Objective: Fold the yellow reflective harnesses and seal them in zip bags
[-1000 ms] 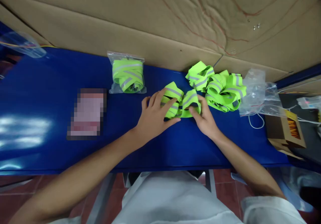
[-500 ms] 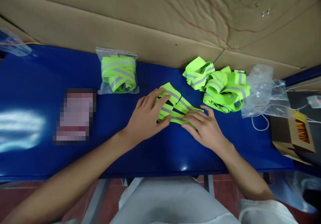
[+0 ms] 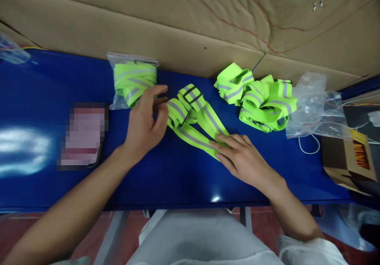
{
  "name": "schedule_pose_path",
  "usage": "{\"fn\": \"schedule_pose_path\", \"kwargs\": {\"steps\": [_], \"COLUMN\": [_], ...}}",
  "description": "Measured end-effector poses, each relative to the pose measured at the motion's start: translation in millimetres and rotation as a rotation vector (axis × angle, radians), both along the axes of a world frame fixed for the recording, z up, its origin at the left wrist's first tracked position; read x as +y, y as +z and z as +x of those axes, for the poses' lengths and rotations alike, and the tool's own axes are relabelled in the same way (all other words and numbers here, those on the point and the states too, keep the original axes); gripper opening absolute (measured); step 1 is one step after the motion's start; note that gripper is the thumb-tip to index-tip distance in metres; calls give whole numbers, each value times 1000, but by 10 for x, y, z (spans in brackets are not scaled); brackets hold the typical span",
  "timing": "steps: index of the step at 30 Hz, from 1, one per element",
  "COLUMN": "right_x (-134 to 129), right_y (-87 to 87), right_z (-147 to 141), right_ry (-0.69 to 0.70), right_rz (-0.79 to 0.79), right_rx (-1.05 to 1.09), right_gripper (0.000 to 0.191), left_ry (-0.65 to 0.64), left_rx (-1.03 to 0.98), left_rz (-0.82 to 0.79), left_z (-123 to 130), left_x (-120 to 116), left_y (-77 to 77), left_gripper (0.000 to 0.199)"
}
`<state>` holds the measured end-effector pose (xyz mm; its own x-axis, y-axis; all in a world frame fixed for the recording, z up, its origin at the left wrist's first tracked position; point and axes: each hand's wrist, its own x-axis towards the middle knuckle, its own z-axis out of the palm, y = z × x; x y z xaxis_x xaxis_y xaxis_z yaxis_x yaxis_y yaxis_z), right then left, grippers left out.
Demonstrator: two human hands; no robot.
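Note:
A fluorescent yellow-green reflective strap [image 3: 194,139] with a grey stripe lies on the blue table, bundled at its left end. A black slide buckle [image 3: 192,94] shows on top of that bundle. My left hand [image 3: 145,124] is open just left of the bundle, thumb and fingers apart; its fingertips overlap the edge of a clear zip bag [image 3: 118,101] holding another folded strap [image 3: 135,77]. My right hand [image 3: 245,158] rests on the right end of the loose strap, fingers stretched flat across its two lengths. What lies under the palm is hidden.
A heap of similar straps [image 3: 264,102] lies at the back right, beside empty clear bags [image 3: 311,110]. An open cardboard box [image 3: 337,154] stands at the far right. A blurred-out phone [image 3: 84,134] lies at left. A cardboard-covered panel [image 3: 178,31] rises behind the blue table [image 3: 178,185].
My left hand has let go of the strap and moved left toward the bagged one. The loose strap's bundled end has shifted left, showing its buckle. My right hand stays on the strap.

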<state>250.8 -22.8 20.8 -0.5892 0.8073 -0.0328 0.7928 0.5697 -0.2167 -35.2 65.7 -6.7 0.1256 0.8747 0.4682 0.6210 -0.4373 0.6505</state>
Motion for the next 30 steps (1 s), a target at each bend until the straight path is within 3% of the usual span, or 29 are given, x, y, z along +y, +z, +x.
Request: {"fn": "schedule_pose_path", "kwargs": {"steps": [4, 7, 10, 14, 19, 23, 26, 30], "right_x": [-33, -42, -41, -42, -51, -31, -15, -7], "right_y": [152, 179, 132, 39, -123, -220, -208, -138], "right_z": [163, 194, 124, -35, -132, -111, -92, -88], "right_ry": [-16, -120, -233, -148, -85, -25, 2, 6], "right_rz": [-42, 40, 207, 312, 152, 61, 28, 6], "right_rx": [29, -34, -123, -28, -3, -36, -41, -43], "right_gripper": [31, 38, 35, 46, 71, 68, 60, 59], "left_ry": [25, -168, -334, -379, -425, -585, -555, -486], "left_rx": [94, 286, 493, 505, 404, 539, 648, 589], "left_rz": [181, 293, 270, 208, 325, 299, 240, 213], "left_z": [-8, 134, 264, 263, 206, 269, 299, 258], "left_x": [-44, -193, -278, -259, -308, -387, -380, -335], "left_y": [23, 63, 31, -63, -4, 31, -11, 7], "left_gripper": [35, 37, 43, 50, 42, 44, 47, 37]}}
